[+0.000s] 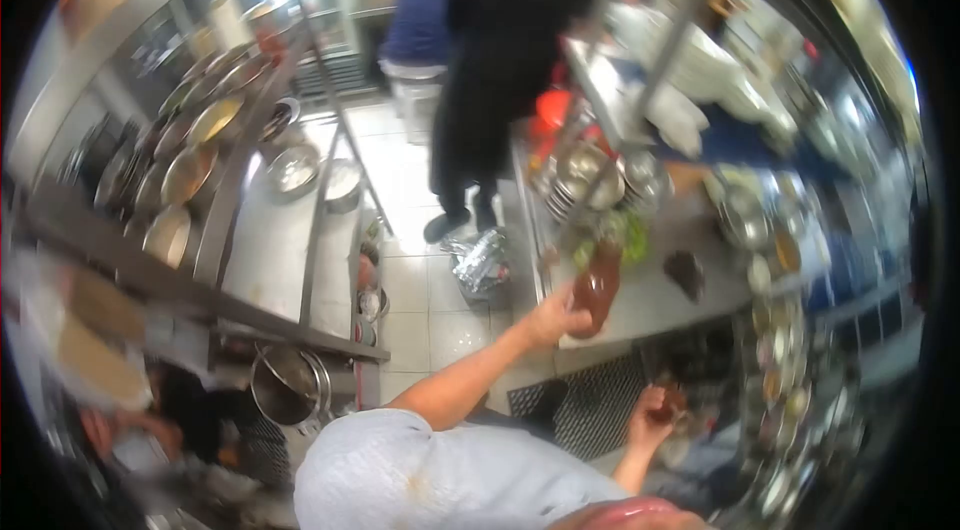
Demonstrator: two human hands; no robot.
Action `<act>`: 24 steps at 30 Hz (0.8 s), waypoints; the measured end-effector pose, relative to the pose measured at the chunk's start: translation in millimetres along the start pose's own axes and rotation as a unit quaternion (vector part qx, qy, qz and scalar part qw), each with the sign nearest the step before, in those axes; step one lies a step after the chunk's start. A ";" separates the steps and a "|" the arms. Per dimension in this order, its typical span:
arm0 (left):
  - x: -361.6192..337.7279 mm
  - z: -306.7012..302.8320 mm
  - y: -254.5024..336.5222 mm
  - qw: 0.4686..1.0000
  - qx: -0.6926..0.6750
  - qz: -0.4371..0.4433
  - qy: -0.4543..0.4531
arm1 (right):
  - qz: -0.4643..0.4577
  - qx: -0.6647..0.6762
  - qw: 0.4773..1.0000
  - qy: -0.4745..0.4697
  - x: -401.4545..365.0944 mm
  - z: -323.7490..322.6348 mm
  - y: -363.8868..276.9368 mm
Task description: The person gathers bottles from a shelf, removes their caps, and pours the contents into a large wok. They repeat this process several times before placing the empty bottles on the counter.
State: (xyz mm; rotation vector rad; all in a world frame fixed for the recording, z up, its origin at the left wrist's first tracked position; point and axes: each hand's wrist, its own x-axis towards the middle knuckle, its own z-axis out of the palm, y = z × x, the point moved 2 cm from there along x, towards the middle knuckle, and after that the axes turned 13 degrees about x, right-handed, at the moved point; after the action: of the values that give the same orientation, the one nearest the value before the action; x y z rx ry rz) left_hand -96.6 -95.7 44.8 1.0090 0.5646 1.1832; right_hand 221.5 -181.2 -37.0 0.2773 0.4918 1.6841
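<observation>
My left hand [560, 318] is wrapped round a reddish-brown bottle [597, 290], held over the near edge of the metal counter [640, 315]. Green leaves [634, 235] and a bowl show just beyond the bottle's top. On the counter to its right lies a dark object [685, 275], too blurred to name. Lower right, my right hand [655, 415] has its fingers curled around something small and reddish-brown that I cannot make out.
Metal bowls [590, 175] are stacked behind the leaves. A person in black [500, 60] stands in the tiled aisle near a foil-like bundle [482, 260]. Shelves with several bowls [190, 173] line the left. A large pot [287, 385] sits lower left; containers [780, 350] crowd the right.
</observation>
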 end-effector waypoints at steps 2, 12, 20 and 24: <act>-3.3 13.1 22.1 0.998 -0.016 -0.023 -0.060 | -0.067 -0.019 0.995 -0.070 -47.9 -3.6 -0.4; -37.4 199.8 25.9 0.910 0.017 0.011 -0.415 | -0.483 -0.186 0.823 -0.232 -304.8 142.0 86.4; -233.3 478.7 -26.8 0.739 -0.135 -0.080 -0.655 | -0.803 -0.200 0.440 -0.349 -688.9 211.7 226.1; -354.9 566.6 -21.2 0.685 -0.167 -0.066 -0.706 | -0.914 -0.236 0.257 -0.207 -849.0 177.4 348.0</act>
State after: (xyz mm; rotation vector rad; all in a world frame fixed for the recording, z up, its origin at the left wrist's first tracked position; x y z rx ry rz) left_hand 260.8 -624.2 246.1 1.1994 -0.7954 0.0896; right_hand 144.5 -1023.3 360.8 -0.3340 -0.2864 -0.7467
